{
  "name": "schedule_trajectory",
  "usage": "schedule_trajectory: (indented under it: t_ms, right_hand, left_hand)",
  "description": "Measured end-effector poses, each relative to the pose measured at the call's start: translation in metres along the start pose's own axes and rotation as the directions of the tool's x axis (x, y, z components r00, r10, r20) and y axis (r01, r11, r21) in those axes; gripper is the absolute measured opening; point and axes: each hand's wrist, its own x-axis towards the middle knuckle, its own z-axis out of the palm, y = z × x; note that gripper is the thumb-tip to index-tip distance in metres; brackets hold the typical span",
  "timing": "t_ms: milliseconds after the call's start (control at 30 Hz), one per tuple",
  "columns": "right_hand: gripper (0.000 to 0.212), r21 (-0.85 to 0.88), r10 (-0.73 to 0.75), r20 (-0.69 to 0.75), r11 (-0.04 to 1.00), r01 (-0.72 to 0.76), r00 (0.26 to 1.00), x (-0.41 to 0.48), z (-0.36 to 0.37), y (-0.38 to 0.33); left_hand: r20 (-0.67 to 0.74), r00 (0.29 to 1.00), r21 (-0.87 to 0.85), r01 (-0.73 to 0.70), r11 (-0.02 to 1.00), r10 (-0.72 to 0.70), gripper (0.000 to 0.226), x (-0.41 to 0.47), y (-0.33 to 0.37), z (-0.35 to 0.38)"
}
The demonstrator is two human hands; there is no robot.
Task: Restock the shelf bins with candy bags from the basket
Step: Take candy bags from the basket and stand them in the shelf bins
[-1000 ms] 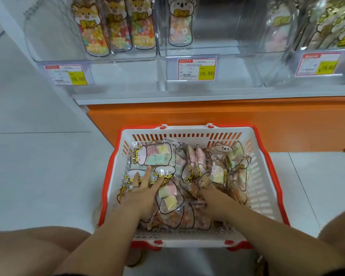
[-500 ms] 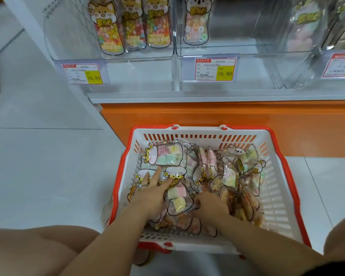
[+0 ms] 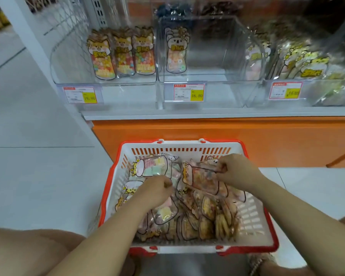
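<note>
Middle bin (image 3: 227,92) lies mostly open right of its koala bags (image 3: 176,54); clear walls flank it.

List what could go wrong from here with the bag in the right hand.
1. The right hand pinches the bag by one end above the basket; it may slip back onto the pile.
2. The left bin and middle bin hold different kinds, so it could land in the wrong one.
3. The lone bag standing in the middle bin might topple if nudged.
</note>
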Motion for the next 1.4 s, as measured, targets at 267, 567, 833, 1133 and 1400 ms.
schedule_trajectory:
  t_ms: [267,567,833,1133,1400]
  right_hand:
    - [0.018,0.096,-0.403,-0.589,0.825,0.556,0.7,-0.052,-0.014,-0.064]
    - [0.04,0.178,-0.491,-0.499,0.749,0.639,0.714,-0.056,-0.031,-0.066]
    - [0.028,0.782,-0.138,-0.076,0.607,0.145,0.988,-0.044,-0.04,-0.064]
    - [0.043,0.97,-0.015,-0.052,0.238,0.054,0.999,-0.037,-0.026,-0.066]
    - [0.04,0.991,-0.07,0.133,0.008,-0.132,0.989,-0.024,-0.03,-0.09]
  left_hand:
    - [0.008,0.98,-0.996,-0.01,0.09,0.199,0.04,-0.063,0.083,-0.025]
    - [-0.21,0.973,-0.978,-0.211,-0.003,0.091,0.052,-0.068,0.073,-0.033]
    - [-0.18,0.975,-0.975,-0.194,0.105,0.129,0.049,-0.066,0.065,-0.038]
    - [-0.198,0.973,-0.827,-0.231,0.513,0.118,0.042,-0.073,0.06,-0.047]
    - [-0.381,0.913,-0.588,-0.361,0.724,0.147,0.04,-0.086,0.064,-0.066]
